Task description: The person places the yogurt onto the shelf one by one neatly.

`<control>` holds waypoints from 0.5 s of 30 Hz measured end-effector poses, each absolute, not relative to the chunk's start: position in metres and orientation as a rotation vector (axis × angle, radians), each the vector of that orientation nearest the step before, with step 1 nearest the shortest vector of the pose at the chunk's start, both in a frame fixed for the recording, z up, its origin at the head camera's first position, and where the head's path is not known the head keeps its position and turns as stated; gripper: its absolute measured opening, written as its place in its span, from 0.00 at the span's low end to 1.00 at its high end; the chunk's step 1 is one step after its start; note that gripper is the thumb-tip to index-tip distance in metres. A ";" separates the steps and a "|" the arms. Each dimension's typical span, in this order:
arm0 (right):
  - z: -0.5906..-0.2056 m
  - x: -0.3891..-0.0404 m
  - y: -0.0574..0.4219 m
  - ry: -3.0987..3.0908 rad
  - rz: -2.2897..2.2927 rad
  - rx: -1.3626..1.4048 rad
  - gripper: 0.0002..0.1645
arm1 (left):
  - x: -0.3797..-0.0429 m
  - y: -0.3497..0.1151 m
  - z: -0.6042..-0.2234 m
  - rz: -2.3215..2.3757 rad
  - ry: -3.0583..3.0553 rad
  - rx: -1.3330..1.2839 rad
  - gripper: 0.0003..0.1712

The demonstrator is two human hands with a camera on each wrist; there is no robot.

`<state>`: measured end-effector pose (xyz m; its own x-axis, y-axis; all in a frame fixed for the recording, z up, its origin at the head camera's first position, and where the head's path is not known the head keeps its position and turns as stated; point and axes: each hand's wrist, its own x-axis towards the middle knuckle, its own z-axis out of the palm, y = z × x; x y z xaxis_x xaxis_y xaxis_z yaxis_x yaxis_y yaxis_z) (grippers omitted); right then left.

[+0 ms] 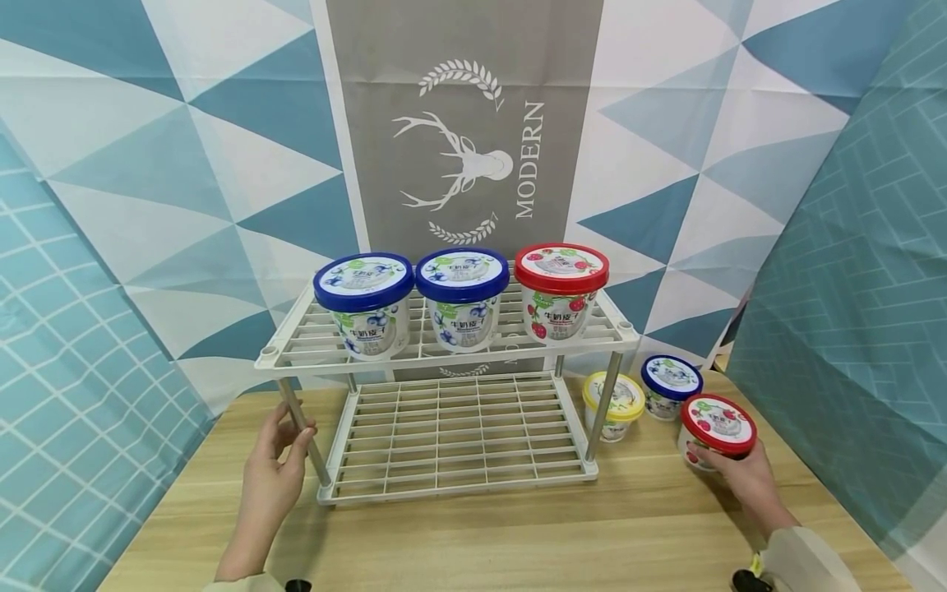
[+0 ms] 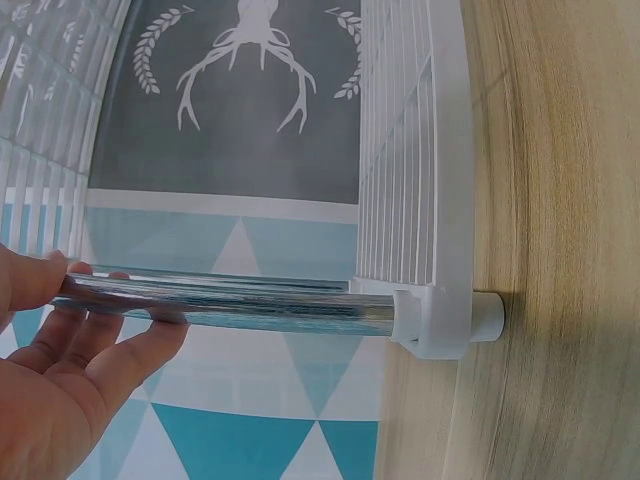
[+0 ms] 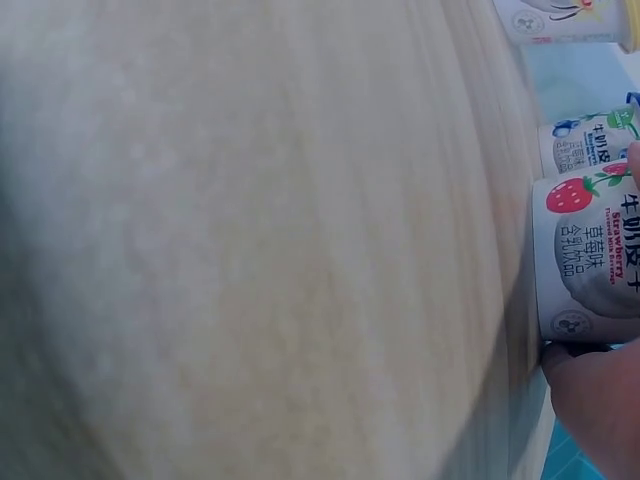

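My left hand [image 1: 272, 470] grips the front left metal post [image 1: 305, 432] of a white two-tier rack [image 1: 459, 487]. In the left wrist view the thumb lies on one side of that post and the fingers on the other. At the right, my right hand [image 1: 749, 483] holds a red-lidded strawberry tub [image 1: 719, 423] low at the table. Part of this hand is cut off in the right wrist view, where the tub's strawberry label [image 3: 595, 250] shows. Beside that tub stand a blue-lidded tub [image 1: 671, 385] and a yellow-lidded tub [image 1: 616, 403].
On the rack's upper tier stand two blue-lidded blueberry tubs [image 1: 366, 304] [image 1: 462, 298] and another red-lidded tub [image 1: 560, 292]. The rack rests on a wooden table [image 1: 473, 547]. Patterned cloth [image 1: 473, 107] hangs behind and at both sides.
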<state>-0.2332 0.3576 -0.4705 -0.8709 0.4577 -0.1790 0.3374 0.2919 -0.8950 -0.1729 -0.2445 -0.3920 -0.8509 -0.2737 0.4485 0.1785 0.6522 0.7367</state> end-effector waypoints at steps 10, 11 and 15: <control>-0.467 -0.231 0.357 -2.440 1.645 -0.703 0.68 | -0.173 -0.245 -0.393 -1.113 -2.334 0.068 0.25; -0.466 -0.230 0.356 -2.442 1.642 -0.702 0.68 | -0.173 -0.245 -0.393 -1.110 -2.335 0.068 0.26; -0.464 -0.229 0.353 -2.452 1.633 -0.709 0.68 | -0.173 -0.245 -0.393 -1.105 -2.345 0.082 0.26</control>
<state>-0.2285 0.3532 -0.4637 -0.8847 0.4374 -0.1613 0.3175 0.3120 -0.8955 -0.1728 -0.2446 -0.3933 -0.8517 -0.2749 0.4461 0.1690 0.6618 0.7304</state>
